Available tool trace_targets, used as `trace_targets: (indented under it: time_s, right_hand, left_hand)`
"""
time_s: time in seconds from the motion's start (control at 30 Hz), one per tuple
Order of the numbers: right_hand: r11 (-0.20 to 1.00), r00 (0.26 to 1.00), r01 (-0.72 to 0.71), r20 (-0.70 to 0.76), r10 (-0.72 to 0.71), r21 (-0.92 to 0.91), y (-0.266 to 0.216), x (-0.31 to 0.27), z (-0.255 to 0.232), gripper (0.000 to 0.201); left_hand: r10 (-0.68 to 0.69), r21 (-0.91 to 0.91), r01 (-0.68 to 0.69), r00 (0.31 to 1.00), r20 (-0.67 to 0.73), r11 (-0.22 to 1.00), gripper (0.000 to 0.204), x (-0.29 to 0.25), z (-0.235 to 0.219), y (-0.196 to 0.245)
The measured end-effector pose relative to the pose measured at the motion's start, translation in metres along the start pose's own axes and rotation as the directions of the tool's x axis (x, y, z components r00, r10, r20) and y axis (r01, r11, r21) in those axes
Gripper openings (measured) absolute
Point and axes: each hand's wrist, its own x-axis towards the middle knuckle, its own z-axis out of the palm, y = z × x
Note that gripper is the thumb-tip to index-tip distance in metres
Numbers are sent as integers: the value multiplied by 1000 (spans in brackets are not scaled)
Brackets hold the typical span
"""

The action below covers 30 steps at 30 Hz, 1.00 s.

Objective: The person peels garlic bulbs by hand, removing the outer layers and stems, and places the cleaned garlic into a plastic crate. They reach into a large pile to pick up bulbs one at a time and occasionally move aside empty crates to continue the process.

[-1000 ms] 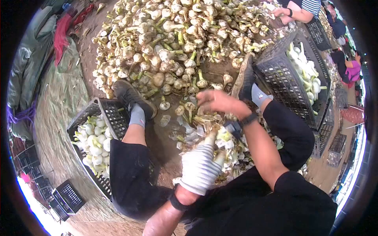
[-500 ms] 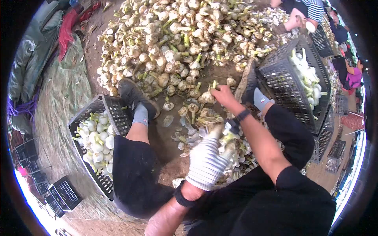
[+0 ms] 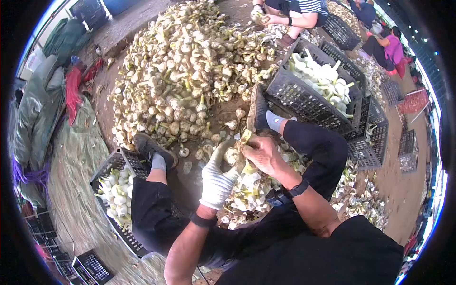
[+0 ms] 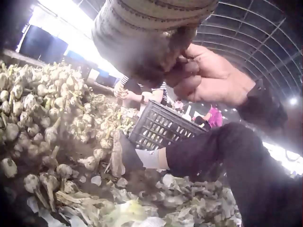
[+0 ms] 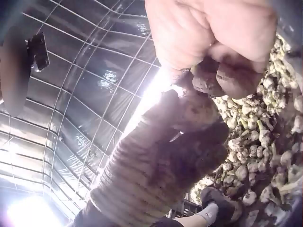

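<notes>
My left hand (image 3: 217, 180), in a white striped knit glove, grips a garlic bulb (image 3: 232, 156) in front of my body. Bare, my right hand (image 3: 267, 156) pinches at the side of that bulb, by its yellow-green stem (image 3: 246, 136). In the right wrist view the bulb (image 5: 196, 111) shows between the gloved fingers and the bare fingertips. The left wrist view has the glove (image 4: 151, 38) hiding most of the bulb, with the bare hand (image 4: 213, 78) meeting it. Peeled skins (image 3: 249, 190) lie heaped below both hands.
A large heap of unpeeled garlic (image 3: 175, 90) spreads ahead. Black crates of cleaned white bulbs stand at left (image 3: 135, 248) and right (image 3: 308, 108). My shoes (image 3: 151, 149) flank the work spot. Another person's arm (image 3: 304, 21) is beyond, and green sacks (image 3: 38, 114) lie far left.
My right hand reached to the heap's near edge, took a garlic bulb, and brought it back to the gloved left hand, which now holds it too. The head view has shifted.
</notes>
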Motion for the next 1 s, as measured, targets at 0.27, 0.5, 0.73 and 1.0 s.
trace_targets:
  time_s: [0.27, 0.5, 0.73, 1.0]
  right_hand:
    - [973, 991, -25, -120, 54, 227, 9, -11, 17, 19]
    - [875, 996, -92, 39, 83, 476, 3, -13, 19, 13]
    - [815, 991, -125, 26, 134, 565, -3, -17, 36, 32]
    - [773, 999, -38, -2, 50, 633, 1, -19, 38, 28]
  left_hand:
    - [285, 458, -215, 955, -87, 862, 57, -9, -1, -24]
    - [-308, -460, 326, 944, 117, 826, 58, -3, -17, 1]
    - [-185, -188, 183, 983, 8, 965, 59, -1, -20, -12]
    - [128, 93, -112, 976, -178, 989, 73, -4, -8, -7]
